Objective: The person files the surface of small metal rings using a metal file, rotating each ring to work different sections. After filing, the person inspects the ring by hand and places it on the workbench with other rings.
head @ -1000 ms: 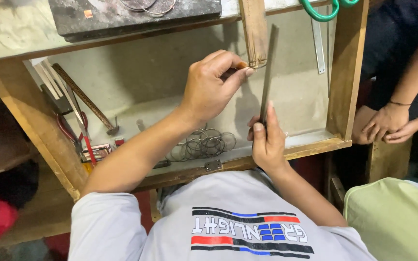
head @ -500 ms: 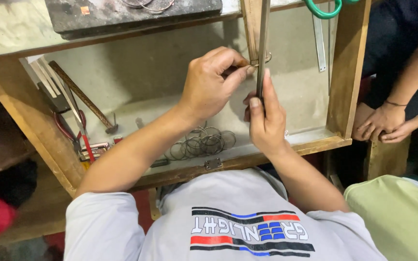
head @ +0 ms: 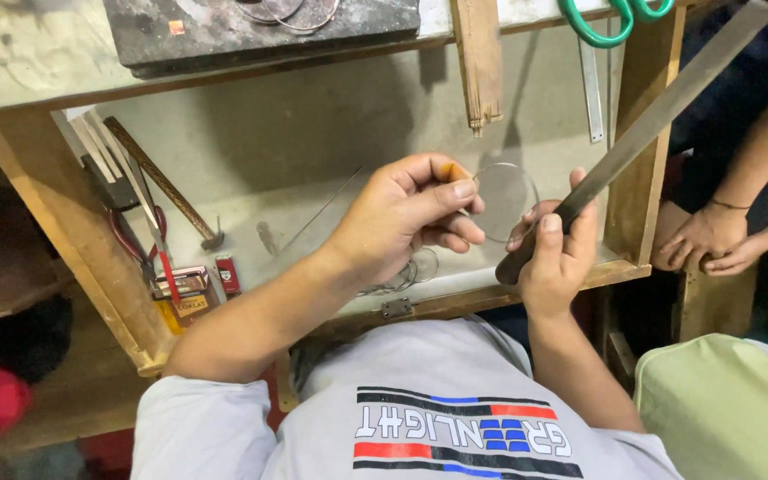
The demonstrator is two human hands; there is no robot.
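My left hand (head: pixel 406 218) pinches a thin wire ring (head: pixel 501 203) between thumb and fingers, holding it over the open wooden drawer (head: pixel 82 258). My right hand (head: pixel 555 253) grips the handle end of a long flat metal file (head: pixel 660 116). The file slants up and to the right, past the drawer's side wall. Its lower end lies close beside the ring, and whether the two touch I cannot tell. Both hands hover just in front of my chest.
Hammers and hand tools (head: pixel 148 209) lie at the drawer's left, and loose wire rings (head: pixel 406 271) under my left hand. A wooden bench peg (head: pixel 480 62), a dark block (head: pixel 260 27), green scissors (head: pixel 611 22) and a steel ruler (head: pixel 590 89) sit above. Another person's hands (head: pixel 708 240) rest at right.
The file stood upright against the wooden peg; now it slants to the right. Both hands have come down from the peg, and the ring shows between them.
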